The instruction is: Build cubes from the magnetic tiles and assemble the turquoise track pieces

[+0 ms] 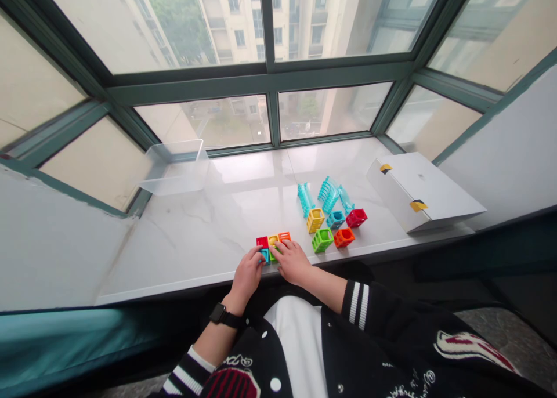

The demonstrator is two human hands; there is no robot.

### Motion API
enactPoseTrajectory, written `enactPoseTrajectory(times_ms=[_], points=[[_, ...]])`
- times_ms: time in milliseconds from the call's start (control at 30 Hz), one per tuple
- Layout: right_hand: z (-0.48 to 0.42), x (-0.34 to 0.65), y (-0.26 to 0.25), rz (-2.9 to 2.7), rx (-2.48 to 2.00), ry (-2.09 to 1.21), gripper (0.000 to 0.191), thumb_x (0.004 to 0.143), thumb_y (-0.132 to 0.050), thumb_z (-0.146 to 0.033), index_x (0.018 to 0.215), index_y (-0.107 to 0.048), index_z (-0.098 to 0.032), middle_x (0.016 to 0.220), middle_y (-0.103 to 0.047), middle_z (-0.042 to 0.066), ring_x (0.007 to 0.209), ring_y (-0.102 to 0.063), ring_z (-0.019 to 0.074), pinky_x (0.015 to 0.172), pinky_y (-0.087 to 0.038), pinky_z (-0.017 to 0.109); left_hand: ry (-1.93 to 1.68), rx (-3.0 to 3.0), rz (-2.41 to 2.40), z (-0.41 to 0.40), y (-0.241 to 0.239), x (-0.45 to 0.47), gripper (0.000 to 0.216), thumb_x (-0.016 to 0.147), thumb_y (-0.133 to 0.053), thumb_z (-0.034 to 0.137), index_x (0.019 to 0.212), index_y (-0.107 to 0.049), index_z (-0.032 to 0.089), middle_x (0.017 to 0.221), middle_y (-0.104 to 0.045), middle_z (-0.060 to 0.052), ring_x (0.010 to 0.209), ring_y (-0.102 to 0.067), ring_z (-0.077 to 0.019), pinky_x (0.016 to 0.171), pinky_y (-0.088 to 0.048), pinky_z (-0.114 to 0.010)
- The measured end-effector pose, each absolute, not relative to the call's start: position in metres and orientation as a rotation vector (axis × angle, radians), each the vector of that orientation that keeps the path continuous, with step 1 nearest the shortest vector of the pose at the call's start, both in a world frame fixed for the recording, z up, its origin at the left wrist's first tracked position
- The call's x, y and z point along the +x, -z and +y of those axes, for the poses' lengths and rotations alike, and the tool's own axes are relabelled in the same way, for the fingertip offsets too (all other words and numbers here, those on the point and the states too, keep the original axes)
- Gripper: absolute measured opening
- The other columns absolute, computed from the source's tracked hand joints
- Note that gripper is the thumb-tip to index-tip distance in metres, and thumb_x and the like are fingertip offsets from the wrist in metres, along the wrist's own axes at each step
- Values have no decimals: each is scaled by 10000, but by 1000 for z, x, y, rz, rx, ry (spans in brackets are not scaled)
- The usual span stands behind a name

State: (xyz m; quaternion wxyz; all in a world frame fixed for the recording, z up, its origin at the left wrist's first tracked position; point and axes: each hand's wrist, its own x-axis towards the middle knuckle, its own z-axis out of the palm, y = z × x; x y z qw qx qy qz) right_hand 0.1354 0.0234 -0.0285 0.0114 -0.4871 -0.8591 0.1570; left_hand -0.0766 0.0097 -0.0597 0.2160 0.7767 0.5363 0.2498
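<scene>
Here, in a tight cluster near the front edge of a marble-patterned windowsill (195,235), a red block (261,242), a yellow block (272,239), an orange block (284,235), a blue block (265,256) and a green block (274,253) are being handled. On the cluster's left side, the blue block is being touched by the bent fingers of the left hand (248,272); from the right, the yellow and green blocks are being partly covered by the curled fingers of the right hand (293,263). Whether any piece is being pinched or merely pressed is not being revealed from above. A fall, it may be judged, is being risked by the closeness of the edge: were too hard a pull being applied toward the body, the blue and green blocks could be tipped off first. By uneven pressure from the two sides, the cluster could also be split. To the right, a knock is being risked by a loose green block (322,241) and a loose orange block (344,238), both being stood near the right forearm (326,285); by a wide swing, the turquoise track piece (306,199) behind could be scattered too.
</scene>
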Motion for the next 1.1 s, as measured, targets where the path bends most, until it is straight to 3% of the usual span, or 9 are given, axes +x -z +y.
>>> enactPoseTrajectory(times_ms=[400,500,667,833,1100], points=[[22,136,31,-2648,-1535,-509,761,913,-641,-301,1630,-397,-227,1654,-429,133,1489,-355,376,1248,-272,557,-713,1989,1334,7,40,-95,169,1023,-463,276,1012,-630,249,1552,-556,-104,1414,-557,-273,1167,-467,-518],[21,135,33,-2641,-1538,-512,773,902,-649,-303,1630,-397,-228,1661,-421,134,1495,-347,378,1246,-274,562,-791,1888,1316,4,36,-100,166,1027,-496,339,1019,-633,246,1471,-613,-111,1370,-586,-270,1150,-477,-504],[21,135,37,-2646,-1533,-510,789,890,-641,-296,1634,-391,-217,1671,-407,138,1495,-340,387,1239,-273,569,-951,1490,1302,3,38,-108,282,1009,-559,506,1013,-594,227,1394,-667,-134,1126,-703,-258,963,-572,-461],[20,135,40,-2673,-1550,-505,852,853,-638,-247,1654,-349,-204,1693,-376,137,1521,-315,387,1245,-259,563,-1134,1084,1302,8,43,-105,505,903,-664,672,1063,-589,199,1365,-681,-158,1134,-700,-268,950,-579,-447],[17,138,34,-2493,-1513,-581,798,853,-610,-184,1624,-400,-171,1709,-347,145,1563,-282,369,1270,-276,549,-1121,1102,1250,10,34,-82,443,909,-686,619,1067,-600,214,1328,-683,-111,1043,-704,-221,936,-582,-416]])
